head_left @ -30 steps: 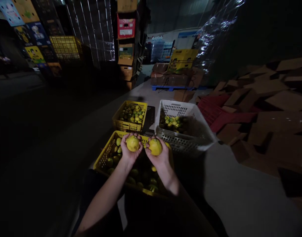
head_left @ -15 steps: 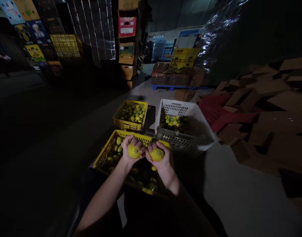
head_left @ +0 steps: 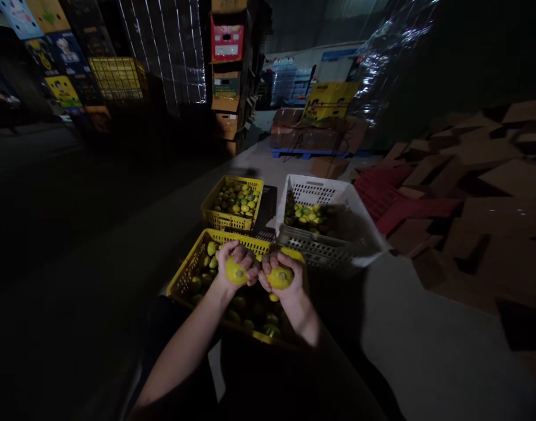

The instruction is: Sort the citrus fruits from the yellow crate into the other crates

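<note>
Both hands are raised side by side over the near yellow crate [head_left: 186, 275], which holds many green and yellow lemons. My left hand [head_left: 226, 260] is wrapped round a yellow lemon [head_left: 235, 272], whose stem end faces me. In my right hand [head_left: 294, 273] sits another lemon [head_left: 279, 277], its stem end also turned toward me. The fingertips of the two hands nearly meet in the middle. Under my forearms, part of the crate's fruit is hidden or lost in shadow.
Behind stand a smaller-looking yellow crate [head_left: 226, 221] of lemons and a white crate [head_left: 359, 228] partly filled with them. Flattened cardboard [head_left: 491, 234] and a red crate [head_left: 381, 193] lie on the right. Stacked cartons [head_left: 227, 88] and a blue pallet [head_left: 294, 154] are farther back.
My hands stay in almost the same place, each still holding its lemon. The left lemon has turned and dipped slightly; the right one has shifted a little. The view has moved slightly.
</note>
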Demonstrator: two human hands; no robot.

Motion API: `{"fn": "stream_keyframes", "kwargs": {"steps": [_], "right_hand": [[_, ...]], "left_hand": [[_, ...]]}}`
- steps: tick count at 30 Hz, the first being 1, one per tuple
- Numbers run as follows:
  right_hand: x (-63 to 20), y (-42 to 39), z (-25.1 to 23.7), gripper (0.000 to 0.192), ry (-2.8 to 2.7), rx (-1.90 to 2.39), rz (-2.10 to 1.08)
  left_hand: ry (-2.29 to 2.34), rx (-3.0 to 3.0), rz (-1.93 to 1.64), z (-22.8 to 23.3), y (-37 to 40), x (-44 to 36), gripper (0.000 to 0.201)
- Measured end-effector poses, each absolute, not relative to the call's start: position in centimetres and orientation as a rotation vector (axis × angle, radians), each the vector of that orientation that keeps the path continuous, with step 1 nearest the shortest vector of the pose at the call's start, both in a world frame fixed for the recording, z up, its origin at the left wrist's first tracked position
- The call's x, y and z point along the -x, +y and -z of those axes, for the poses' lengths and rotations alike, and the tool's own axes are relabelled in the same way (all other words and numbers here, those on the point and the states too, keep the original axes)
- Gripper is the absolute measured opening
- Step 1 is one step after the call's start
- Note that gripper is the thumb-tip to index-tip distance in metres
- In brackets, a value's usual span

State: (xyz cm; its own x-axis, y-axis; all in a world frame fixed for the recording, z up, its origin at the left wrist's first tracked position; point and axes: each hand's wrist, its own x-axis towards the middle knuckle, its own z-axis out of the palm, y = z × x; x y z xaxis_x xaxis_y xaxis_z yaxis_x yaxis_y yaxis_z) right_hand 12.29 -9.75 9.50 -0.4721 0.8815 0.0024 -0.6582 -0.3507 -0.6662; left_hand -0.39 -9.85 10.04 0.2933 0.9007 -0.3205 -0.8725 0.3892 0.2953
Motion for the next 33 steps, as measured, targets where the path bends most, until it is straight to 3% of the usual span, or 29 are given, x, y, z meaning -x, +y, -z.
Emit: {"fn": "stream_keyframes", "kwargs": {"steps": [28,33], "right_hand": [[-12.1,-9.6,-9.3,0.03,-0.706,0.513,-1.931],[-11.6,-8.9,-9.7,0.019,-0.436,0.634,-1.88]], "left_hand": [[0.49,-0.097,-1.236,-9.1,-9.7,0.5,0.052],[0.428,-0.019,-1.281,-10.3,-9.7,0.5,0.038]]}}
